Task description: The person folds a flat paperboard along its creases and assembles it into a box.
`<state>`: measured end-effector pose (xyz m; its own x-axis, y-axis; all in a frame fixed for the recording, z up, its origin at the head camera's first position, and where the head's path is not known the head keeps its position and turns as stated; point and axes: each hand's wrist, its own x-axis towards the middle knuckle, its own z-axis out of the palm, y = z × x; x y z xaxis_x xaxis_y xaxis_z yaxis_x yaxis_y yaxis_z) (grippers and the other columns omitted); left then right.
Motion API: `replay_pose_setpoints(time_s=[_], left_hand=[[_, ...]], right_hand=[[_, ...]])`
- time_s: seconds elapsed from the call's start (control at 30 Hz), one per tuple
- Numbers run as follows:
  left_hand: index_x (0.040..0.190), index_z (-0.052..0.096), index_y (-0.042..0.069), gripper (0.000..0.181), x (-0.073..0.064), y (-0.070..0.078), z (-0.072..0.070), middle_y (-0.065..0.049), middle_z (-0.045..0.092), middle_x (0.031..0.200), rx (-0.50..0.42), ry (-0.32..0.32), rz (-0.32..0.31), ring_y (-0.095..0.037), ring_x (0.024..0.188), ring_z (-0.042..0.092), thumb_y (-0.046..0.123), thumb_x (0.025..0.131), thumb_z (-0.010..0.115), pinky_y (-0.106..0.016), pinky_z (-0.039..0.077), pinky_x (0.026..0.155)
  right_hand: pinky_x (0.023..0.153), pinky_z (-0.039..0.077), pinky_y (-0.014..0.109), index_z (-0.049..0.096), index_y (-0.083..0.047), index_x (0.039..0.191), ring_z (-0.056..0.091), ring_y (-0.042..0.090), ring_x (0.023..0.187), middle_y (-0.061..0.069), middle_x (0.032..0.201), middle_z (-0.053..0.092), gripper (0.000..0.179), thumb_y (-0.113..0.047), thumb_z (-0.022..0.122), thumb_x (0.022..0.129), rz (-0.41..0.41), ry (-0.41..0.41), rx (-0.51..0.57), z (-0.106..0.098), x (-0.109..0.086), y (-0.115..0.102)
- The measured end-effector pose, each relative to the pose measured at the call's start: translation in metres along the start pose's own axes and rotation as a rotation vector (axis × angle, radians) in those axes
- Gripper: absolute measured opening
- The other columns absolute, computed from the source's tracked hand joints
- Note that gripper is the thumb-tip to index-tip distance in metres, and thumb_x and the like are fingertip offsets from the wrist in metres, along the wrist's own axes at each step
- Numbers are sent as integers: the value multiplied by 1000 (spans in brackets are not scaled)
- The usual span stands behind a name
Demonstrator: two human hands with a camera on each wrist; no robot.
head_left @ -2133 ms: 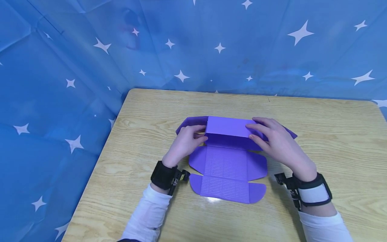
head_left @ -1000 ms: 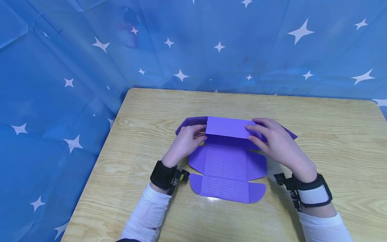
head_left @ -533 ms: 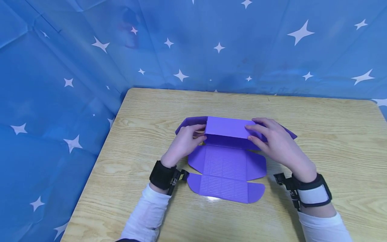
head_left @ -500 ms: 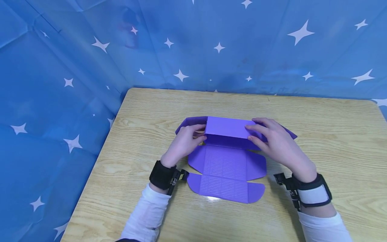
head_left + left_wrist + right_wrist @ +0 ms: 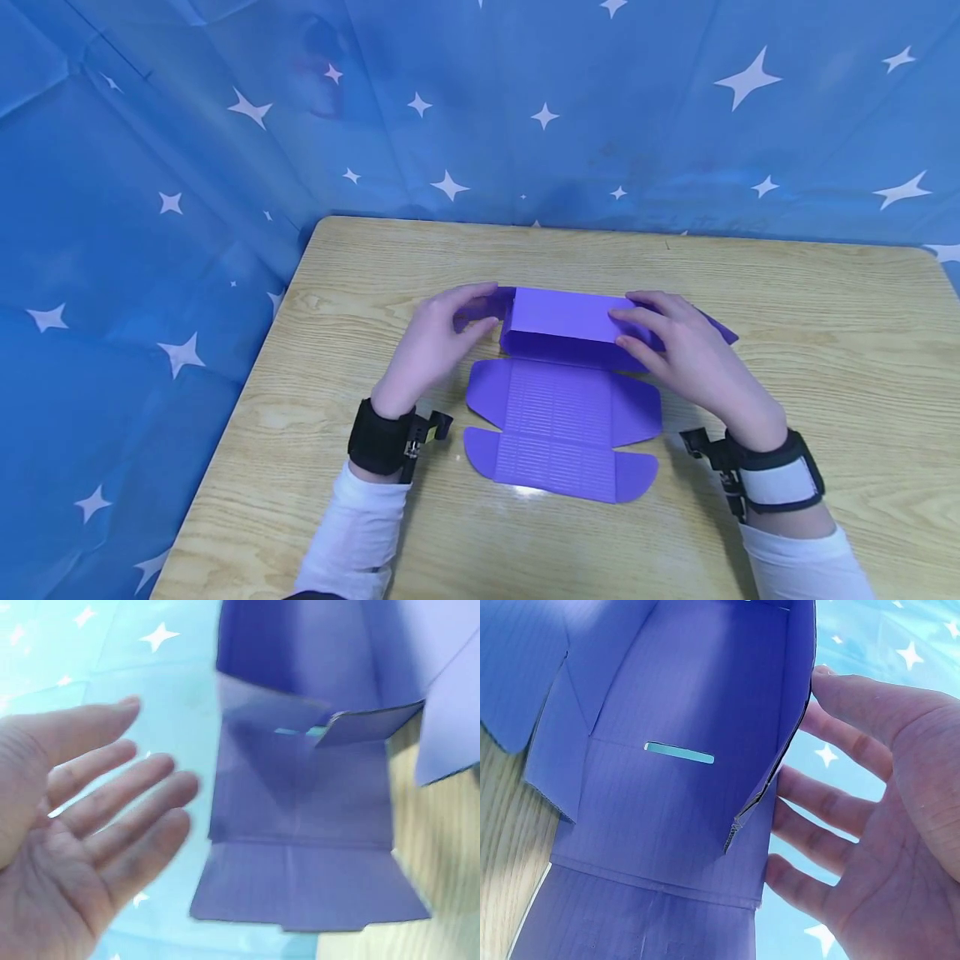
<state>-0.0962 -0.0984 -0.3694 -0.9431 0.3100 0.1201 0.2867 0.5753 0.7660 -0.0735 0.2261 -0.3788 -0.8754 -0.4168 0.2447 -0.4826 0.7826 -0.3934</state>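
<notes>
A purple cardboard box blank (image 5: 558,404) lies on the pale wood-grain worktop (image 5: 375,258), its ribbed panels flat toward the person. Beyond them, the left hand (image 5: 427,342) is spread and grips nothing, near the left side flap (image 5: 477,310); the right hand (image 5: 686,346) lightly pinches the right end of the folded-over purple panel (image 5: 566,312). Behind hangs a star-printed blue cloth (image 5: 480,125). Raising the far wall seems in hand; the next move probably calls for turning that flap inward, the wall held steady
</notes>
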Motion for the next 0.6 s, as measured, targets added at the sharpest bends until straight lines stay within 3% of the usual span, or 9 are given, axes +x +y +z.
replay_pose_setpoints(time_s=[0.1, 0.2, 0.43, 0.53, 0.6], left_hand=[[141, 66, 6, 43, -2, -1, -7, -15, 70, 141, 0, 113, 19, -32, 130, 68, 15, 99, 73, -48, 56, 112], [143, 64, 6, 45, -2, -8, -11, -15, 68, 144, -19, 143, -20, -33, 133, 66, 15, 100, 72, -49, 55, 113], [152, 53, 4, 53, 3, -36, -12, -18, 59, 154, -75, -19, -179, -37, 139, 62, 16, 103, 68, -49, 57, 111], [153, 53, 3, 53, 3, -43, -13, -19, 62, 150, -53, -77, -195, -36, 132, 67, 17, 104, 67, -44, 63, 100], [153, 53, 4, 51, 3, -46, -14, -19, 67, 143, -17, -115, -190, -32, 116, 74, 17, 104, 65, -37, 64, 85]], right_hand=[[109, 49, 65, 73, -6, 131, 59, 48, 131, 27, 141, 64, 35, -15, 75, 97, 1, 1, 3, 0, 0, 0], [108, 49, 65, 73, -6, 131, 60, 48, 131, 27, 140, 64, 35, -15, 75, 97, 0, 3, 3, 0, 0, 0], [108, 49, 65, 73, -6, 131, 59, 48, 131, 27, 140, 64, 35, -15, 75, 97, -3, 7, 1, 1, 0, 0], [108, 49, 65, 73, -6, 130, 60, 48, 130, 27, 140, 64, 34, -14, 75, 97, -6, 11, 2, 1, 0, 0], [108, 49, 65, 73, -6, 130, 60, 48, 130, 27, 140, 64, 34, -14, 75, 97, -7, 16, 2, 1, 0, 0]])
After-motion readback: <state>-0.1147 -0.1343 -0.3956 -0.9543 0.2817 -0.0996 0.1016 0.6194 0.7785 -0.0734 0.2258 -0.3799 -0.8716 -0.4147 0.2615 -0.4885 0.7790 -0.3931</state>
